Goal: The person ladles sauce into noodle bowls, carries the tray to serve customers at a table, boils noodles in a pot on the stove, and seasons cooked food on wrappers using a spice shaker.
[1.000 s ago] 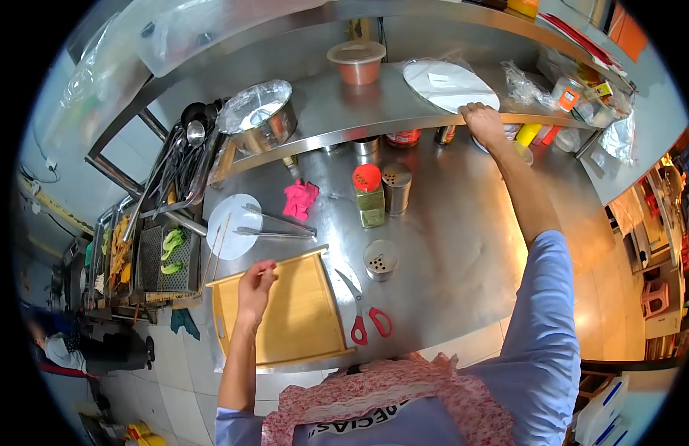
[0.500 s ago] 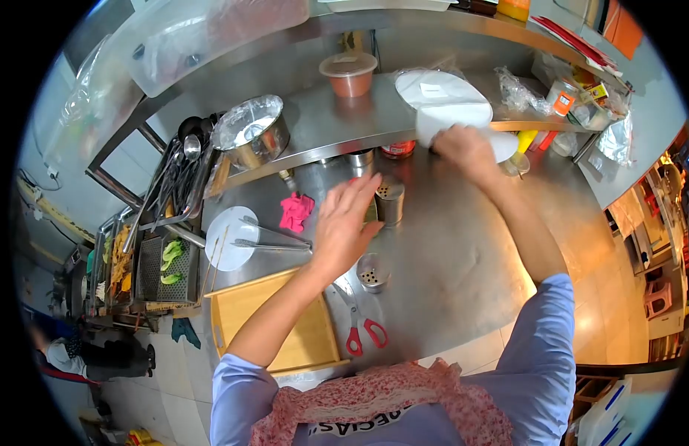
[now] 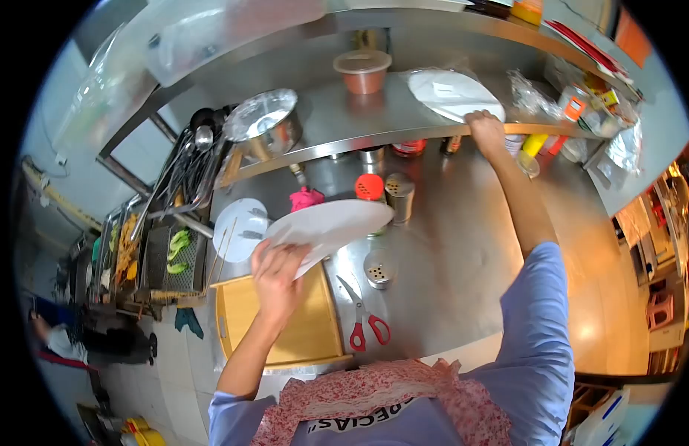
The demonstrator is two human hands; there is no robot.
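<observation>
White sheet (image 3: 337,225), one, thin, rounded — centre of the frame, tilted above the tabletop (image 3: 448,275), its lower left edge gripped by the fingers of the left hand (image 3: 279,276). Pile of white sheets (image 3: 448,95), upper right, on the shelf (image 3: 337,126); right hand (image 3: 485,131) at its front edge — finger closure impossible to tell. Wooden tray (image 3: 311,327), lower left; red-handled scissors (image 3: 359,311), lower centre.

I'm in a kitchen: shakers (image 3: 400,204) stand on a steel counter (image 3: 448,275) between my left hand (image 3: 280,273) and right hand (image 3: 484,128), ladles (image 3: 204,137) and a pot (image 3: 276,140) beyond my left, a basket (image 3: 158,260) of greens (image 3: 178,244) further left
</observation>
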